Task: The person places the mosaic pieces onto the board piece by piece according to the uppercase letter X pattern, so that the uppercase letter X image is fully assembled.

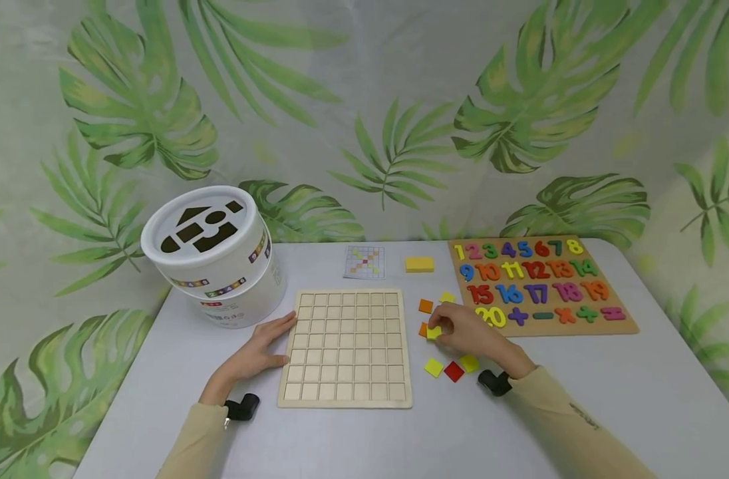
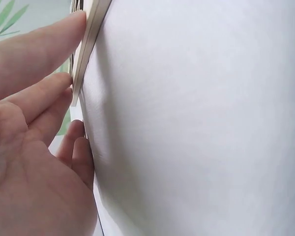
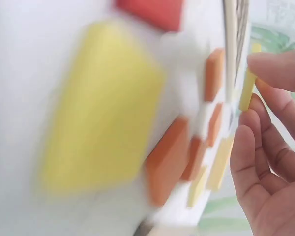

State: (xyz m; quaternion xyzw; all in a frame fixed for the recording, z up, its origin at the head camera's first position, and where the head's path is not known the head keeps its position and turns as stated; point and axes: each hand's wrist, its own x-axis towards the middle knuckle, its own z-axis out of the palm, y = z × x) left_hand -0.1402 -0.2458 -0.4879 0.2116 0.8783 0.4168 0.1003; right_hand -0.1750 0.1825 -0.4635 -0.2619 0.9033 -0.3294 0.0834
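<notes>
A wooden grid board (image 1: 345, 403) lies flat in front of the person. The left hand (image 1: 257, 352) rests at its left side, relaxed fingers touching the edge; the left wrist view shows fingertips against the board's side (image 2: 86, 54). To the right of the board, the right hand (image 1: 469, 332) pinches a yellow square tile (image 1: 434, 332) between thumb and finger, the tile (image 3: 247, 91) seen edge-on in the right wrist view. Around this hand lie orange tiles (image 1: 426, 305), yellow tiles (image 1: 434, 368) and a red tile (image 1: 453, 371).
A number puzzle board (image 1: 544, 326) sits at the right, close behind the right hand. At the back are a small grid pattern card (image 1: 365, 262) and a yellow block (image 1: 420, 265). A white bucket (image 1: 239, 303) with a shape-cut lid (image 1: 155, 246) stands at the left.
</notes>
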